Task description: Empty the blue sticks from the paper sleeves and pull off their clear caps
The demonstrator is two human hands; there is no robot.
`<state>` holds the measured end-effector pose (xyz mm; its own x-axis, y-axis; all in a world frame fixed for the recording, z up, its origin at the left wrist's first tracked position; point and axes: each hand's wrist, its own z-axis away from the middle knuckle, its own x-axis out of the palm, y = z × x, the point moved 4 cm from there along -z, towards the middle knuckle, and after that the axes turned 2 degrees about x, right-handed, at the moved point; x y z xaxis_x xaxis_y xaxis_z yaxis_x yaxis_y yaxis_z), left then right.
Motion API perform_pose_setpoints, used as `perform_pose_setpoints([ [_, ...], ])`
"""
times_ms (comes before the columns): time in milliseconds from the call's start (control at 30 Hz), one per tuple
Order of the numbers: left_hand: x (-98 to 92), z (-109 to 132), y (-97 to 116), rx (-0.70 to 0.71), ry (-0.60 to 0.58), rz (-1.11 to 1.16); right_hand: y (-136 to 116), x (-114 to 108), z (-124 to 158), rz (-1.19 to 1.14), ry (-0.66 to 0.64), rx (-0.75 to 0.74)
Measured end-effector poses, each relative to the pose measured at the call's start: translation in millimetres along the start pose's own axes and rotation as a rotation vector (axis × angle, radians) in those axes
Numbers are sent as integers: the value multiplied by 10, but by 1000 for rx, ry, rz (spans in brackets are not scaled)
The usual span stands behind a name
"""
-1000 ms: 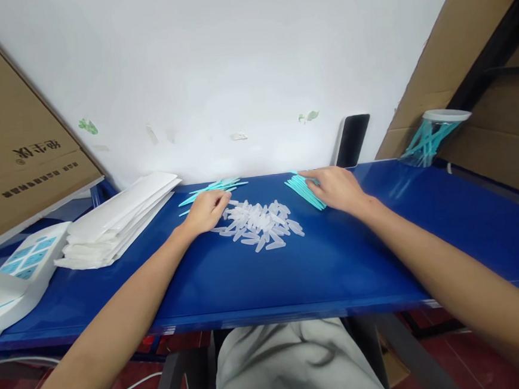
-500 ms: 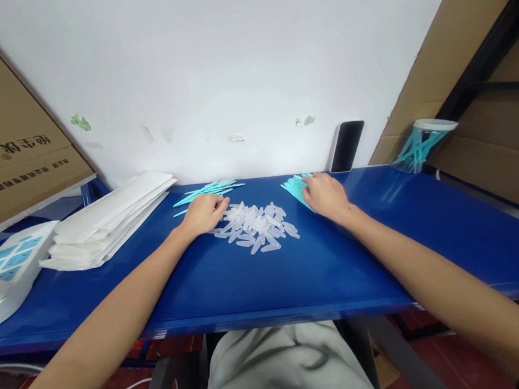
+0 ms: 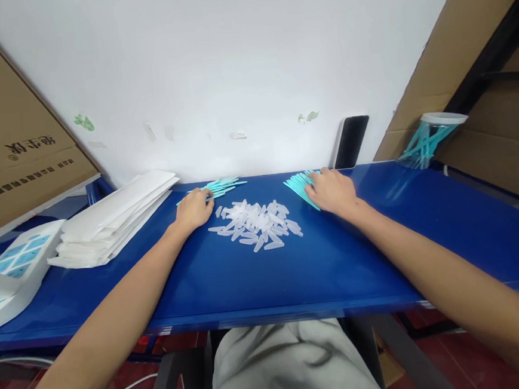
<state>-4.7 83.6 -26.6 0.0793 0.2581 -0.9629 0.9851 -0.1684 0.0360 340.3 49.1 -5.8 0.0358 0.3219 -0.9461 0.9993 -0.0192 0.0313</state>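
Observation:
My left hand (image 3: 194, 209) is at the near edge of a loose pile of teal sticks (image 3: 226, 186), thumb and forefinger apart. Its other fingers are curled down and partly hidden. On the right, my right hand (image 3: 335, 192) rests over a fanned bundle of thin teal sticks (image 3: 299, 186), its thumb and forefinger parted on them. Between the hands lies a heap of small translucent white tapered caps (image 3: 259, 221), touched by neither hand.
White paper packets (image 3: 113, 218) and a white device with blue panels (image 3: 24, 255) stand left on the blue table (image 3: 258, 287). A phone (image 3: 352, 142) leans on the wall. A clear jar (image 3: 430, 139) of teal sticks sits right. Cardboard (image 3: 20, 117) flanks the left.
My left hand has moved left, away from the caps to the left stick pile, and its finger and thumb have parted. My right hand stays at the bundle. The view has shifted slightly.

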Motion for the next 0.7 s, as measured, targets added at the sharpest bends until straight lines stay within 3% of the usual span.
perform_pose_setpoints([
  [133,-28,6,34,0,-18,-15,82,-17,-41,-42,-3,-2],
  [233,-43,-1,43,5,-44,5,42,-48,-33,-150,2,-152],
  [333,-45,-1,56,22,-98,22,-143,-119,71,-298,11,-340],
  [500,-72,41,96,20,-168,-71,-534,-275,371,-502,50,-526],
  [700,-104,85,105,-52,-215,-223,-656,-264,505,-616,-2,-500],
])
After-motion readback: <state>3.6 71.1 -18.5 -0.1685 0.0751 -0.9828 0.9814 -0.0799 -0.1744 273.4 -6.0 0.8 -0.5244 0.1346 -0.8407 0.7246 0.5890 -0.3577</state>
